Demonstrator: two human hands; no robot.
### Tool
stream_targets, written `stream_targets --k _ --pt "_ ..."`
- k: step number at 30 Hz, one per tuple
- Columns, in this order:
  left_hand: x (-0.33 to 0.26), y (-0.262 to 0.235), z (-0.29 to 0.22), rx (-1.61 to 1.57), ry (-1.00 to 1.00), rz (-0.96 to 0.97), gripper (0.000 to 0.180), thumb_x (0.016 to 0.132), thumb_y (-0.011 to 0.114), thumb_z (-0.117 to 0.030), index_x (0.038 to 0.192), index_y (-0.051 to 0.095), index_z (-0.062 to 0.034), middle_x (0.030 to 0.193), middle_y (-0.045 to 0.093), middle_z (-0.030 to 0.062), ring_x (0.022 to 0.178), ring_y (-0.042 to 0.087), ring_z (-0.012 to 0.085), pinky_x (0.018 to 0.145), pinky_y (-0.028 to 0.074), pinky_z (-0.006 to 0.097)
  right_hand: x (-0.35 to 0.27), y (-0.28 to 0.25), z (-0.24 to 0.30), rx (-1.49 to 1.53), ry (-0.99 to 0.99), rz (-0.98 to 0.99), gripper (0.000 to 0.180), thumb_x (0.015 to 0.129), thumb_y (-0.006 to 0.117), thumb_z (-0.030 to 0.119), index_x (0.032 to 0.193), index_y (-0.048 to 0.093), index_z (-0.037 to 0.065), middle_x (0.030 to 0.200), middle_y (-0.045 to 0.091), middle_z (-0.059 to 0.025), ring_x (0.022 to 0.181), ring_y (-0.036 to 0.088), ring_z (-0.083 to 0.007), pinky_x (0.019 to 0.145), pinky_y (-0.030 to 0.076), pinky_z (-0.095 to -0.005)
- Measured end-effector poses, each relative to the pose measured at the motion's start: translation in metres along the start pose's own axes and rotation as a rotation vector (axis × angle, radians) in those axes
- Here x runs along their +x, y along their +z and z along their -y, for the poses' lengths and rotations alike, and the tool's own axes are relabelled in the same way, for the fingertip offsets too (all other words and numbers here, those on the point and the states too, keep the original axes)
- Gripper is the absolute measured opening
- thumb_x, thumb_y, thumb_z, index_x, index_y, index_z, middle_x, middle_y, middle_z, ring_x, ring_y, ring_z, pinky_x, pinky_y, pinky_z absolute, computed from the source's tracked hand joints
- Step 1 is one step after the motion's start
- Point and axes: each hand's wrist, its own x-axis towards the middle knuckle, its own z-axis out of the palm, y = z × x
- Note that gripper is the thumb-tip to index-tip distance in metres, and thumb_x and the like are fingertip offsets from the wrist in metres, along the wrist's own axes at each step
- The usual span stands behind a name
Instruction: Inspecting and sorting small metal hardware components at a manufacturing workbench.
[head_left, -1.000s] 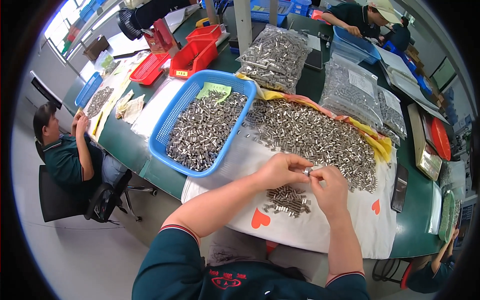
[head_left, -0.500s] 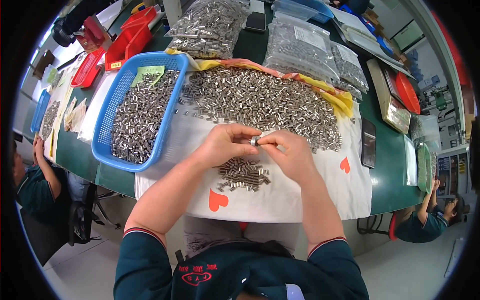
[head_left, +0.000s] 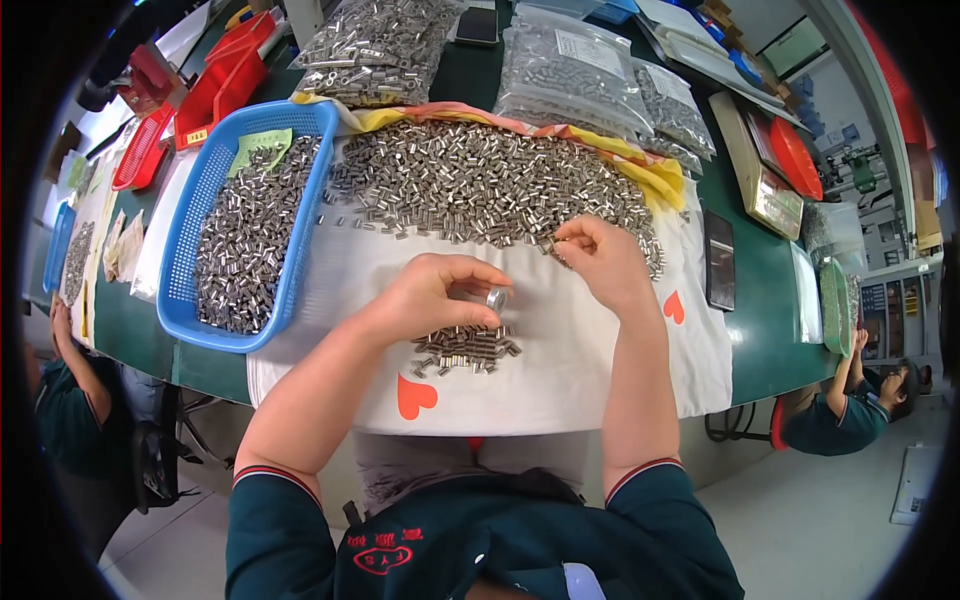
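Observation:
My left hand point(head_left: 440, 290) is closed, with a short round metal ring point(head_left: 497, 298) pinched between thumb and fingertips. Below it on the white cloth lies a small heap of short metal cylinders point(head_left: 468, 346). My right hand point(head_left: 605, 262) is at the near edge of a wide pile of similar metal cylinders point(head_left: 500, 185), its thumb and fingers drawn together. Whether a piece is between those fingertips is too small to tell.
A blue plastic basket point(head_left: 172, 290) full of metal cylinders and a green slip point(head_left: 262, 148) stands left of the pile. Bags of metal parts point(head_left: 570, 75) lie behind a yellow-orange cloth edge point(head_left: 655, 182). A dark phone point(head_left: 719, 262) rests right. Co-workers sit on both sides.
My hands have parted. The right hand has gone from the metal ring to the pile's near edge; the left still holds the ring. The whole view has shifted slightly.

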Motion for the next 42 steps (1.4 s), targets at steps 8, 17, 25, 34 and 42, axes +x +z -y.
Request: stream_targets --k 8,17,25,34,42 --pt "-0.001 -0.002 -0.002 0.291 -0.021 -0.046 0.038 0.067 0.075 -0.016 0.101 0.061 -0.0052 0.086 0.062 0.0029 0.075 0.056 0.0083 0.071 0.046 0.023 0.003 0.031 -0.004 -0.478 -0.252 -0.11 0.007 0.07 0.059 0.012 0.071 0.06 0.005 0.071 0.059 -0.0087 0.07 0.055 -0.026 0.064 0.045 -0.0371" --pt "0.011 -0.009 0.024 -0.045 -0.009 -0.249 0.039 0.07 0.06 0.007 0.107 0.051 0.0049 0.098 0.057 0.0095 0.088 0.056 0.0141 0.077 0.046 0.026 -0.005 0.036 0.011 0.263 -0.248 0.1 0.015 0.067 0.063 0.018 0.074 0.06 0.005 0.067 0.059 -0.0063 0.06 0.056 -0.0154 0.056 0.044 -0.0283" --pt "0.011 -0.016 0.035 -0.208 0.082 -0.214 0.043 0.068 0.059 0.011 0.11 0.051 0.0039 0.102 0.057 0.0082 0.091 0.055 0.0137 0.079 0.045 0.024 -0.012 0.039 0.014 0.339 -0.412 0.045 0.006 0.064 0.06 0.009 0.067 0.059 0.003 0.065 0.059 -0.0095 0.059 0.059 -0.0218 0.054 0.046 -0.0308" --pt "-0.001 -0.012 0.022 -0.01 0.017 -0.35 0.041 0.068 0.06 0.011 0.108 0.053 0.0048 0.098 0.058 0.0074 0.087 0.056 0.0134 0.077 0.045 0.024 -0.014 0.065 0.019 -0.04 -0.686 -0.194 0.005 0.066 0.057 0.011 0.065 0.055 0.007 0.065 0.054 -0.008 0.069 0.054 -0.026 0.067 0.044 -0.0372" --pt "0.01 0.003 -0.002 -0.098 -0.103 -0.108 0.038 0.07 0.066 0.004 0.106 0.054 0.0058 0.095 0.059 0.0076 0.084 0.057 0.0118 0.076 0.048 0.024 -0.017 0.016 0.024 0.07 -0.289 0.246 0.013 0.07 0.063 0.014 0.081 0.063 0.007 0.072 0.063 -0.006 0.064 0.059 -0.0143 0.06 0.046 -0.0256"
